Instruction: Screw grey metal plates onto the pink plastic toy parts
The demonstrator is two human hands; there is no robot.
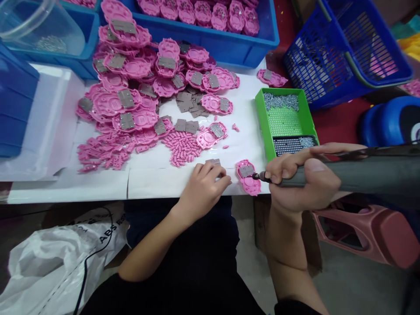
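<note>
My right hand (303, 181) is closed around a grey electric screwdriver (361, 173), whose tip touches a pink plastic part (250, 180) with a grey plate on it, near the table's front edge. My left hand (204, 189) rests on the table just left of that part, fingers curled over a small grey plate (215, 162). Whether it grips the plate is unclear. A heap of pink parts with grey plates (138, 96) covers the table's middle, with loose grey plates (187, 103) and small pink pegs (182, 146) beside it.
A green screw tray (306, 113) stands right of the work spot. Blue bins (229, 43) of pink parts line the back, a blue basket (344, 48) sits at the right, and a clear tub (36, 22) at the back left. A white bag (49, 262) lies below the table.
</note>
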